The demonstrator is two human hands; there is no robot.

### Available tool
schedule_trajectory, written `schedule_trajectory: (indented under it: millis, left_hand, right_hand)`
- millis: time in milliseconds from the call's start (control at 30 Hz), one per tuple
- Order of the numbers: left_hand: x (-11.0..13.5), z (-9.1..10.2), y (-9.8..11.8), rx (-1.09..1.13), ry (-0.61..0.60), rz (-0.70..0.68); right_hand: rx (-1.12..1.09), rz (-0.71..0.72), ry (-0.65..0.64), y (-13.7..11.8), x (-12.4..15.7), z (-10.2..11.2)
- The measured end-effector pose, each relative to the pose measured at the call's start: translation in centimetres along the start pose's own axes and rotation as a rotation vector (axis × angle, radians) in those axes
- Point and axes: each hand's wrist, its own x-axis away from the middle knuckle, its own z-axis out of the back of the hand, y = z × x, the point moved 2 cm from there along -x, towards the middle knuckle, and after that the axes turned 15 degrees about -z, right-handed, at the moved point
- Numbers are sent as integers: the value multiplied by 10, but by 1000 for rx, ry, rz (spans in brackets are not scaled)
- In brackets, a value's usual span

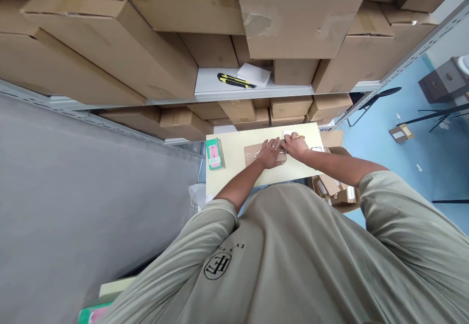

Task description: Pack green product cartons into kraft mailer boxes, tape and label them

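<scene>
An olive T-shirt (289,250) fills the foreground — beyond it, on the pale yellow tabletop (230,153), sits a kraft-brown parcel (254,154) streaked with clear tape. The left hand (271,153) presses on it, fingers spread; the right hand (295,145) pinches a thin yellow item (301,137), fingers together.

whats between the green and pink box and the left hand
In the head view, a stretch of pale yellow tabletop beside the green and pink box, then the taped kraft parcel under the left hand.
</scene>
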Motion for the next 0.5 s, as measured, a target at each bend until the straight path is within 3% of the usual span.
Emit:
schedule_trajectory:
  millis: [333,500]
  left_hand:
    - [1,4,0,14,1,-4]
    - [1,5,-1,9,6,-1]
  right_hand:
    - [-74,-58,-17,26,15,-6]
    - [-121,-19,-10,24,29,-36]
